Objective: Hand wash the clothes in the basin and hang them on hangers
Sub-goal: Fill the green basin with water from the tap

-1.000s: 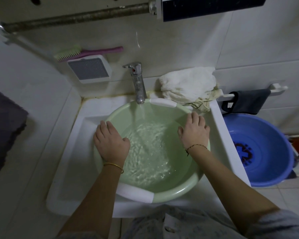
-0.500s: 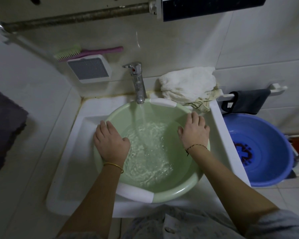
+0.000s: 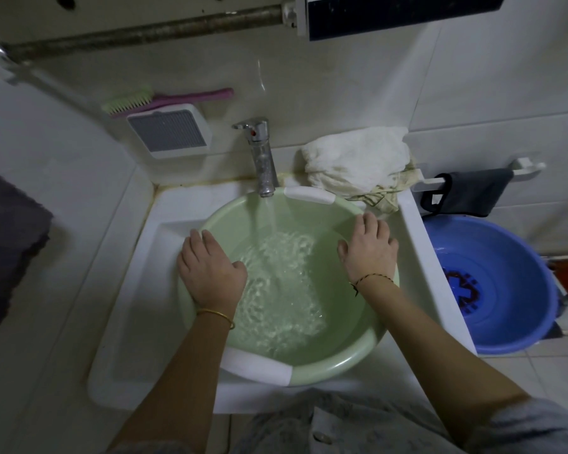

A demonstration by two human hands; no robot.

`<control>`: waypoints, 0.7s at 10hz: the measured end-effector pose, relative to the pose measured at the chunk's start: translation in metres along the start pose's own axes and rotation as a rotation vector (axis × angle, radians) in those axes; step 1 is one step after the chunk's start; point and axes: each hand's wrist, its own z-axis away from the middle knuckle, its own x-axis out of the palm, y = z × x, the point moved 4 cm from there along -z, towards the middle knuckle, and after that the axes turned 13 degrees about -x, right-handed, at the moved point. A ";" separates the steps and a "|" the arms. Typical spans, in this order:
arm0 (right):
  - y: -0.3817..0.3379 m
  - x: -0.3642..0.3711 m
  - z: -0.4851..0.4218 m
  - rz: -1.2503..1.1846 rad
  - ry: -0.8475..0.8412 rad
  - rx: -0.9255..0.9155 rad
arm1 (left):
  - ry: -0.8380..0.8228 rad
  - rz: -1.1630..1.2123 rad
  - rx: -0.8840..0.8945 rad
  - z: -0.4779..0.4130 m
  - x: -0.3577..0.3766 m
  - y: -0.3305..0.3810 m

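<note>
A pale green basin [image 3: 341, 365] with white handle patches sits in the white sink [image 3: 138, 322]. Water [image 3: 282, 290] streams from the chrome faucet [image 3: 261, 158] and ripples inside the basin; no garment shows in it. My left hand [image 3: 210, 267] holds the basin's left rim, fingers outside and thumb inside. On the right rim, my right hand [image 3: 369, 247] holds it the same way. A crumpled white cloth [image 3: 354, 158] lies on the sink's back right corner, just beyond my right fingers.
A blue basin [image 3: 522, 257] stands on the floor to the right of the sink. A dark cloth [image 3: 473, 191] hangs on a wall rail above it. A brush [image 3: 164, 98] sits on the wall-mounted box at the left. A dark towel [image 3: 7, 244] hangs far left.
Both hands have stayed on the basin's rim. Water keeps running from the faucet and churning in the basin.
</note>
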 end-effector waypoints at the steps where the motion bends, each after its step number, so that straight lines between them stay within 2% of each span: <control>1: 0.000 0.000 0.000 0.000 0.002 -0.002 | 0.006 0.002 0.002 0.000 0.000 0.000; 7: 0.000 0.002 -0.001 -0.008 0.006 0.000 | 0.010 0.000 0.000 0.000 0.001 0.000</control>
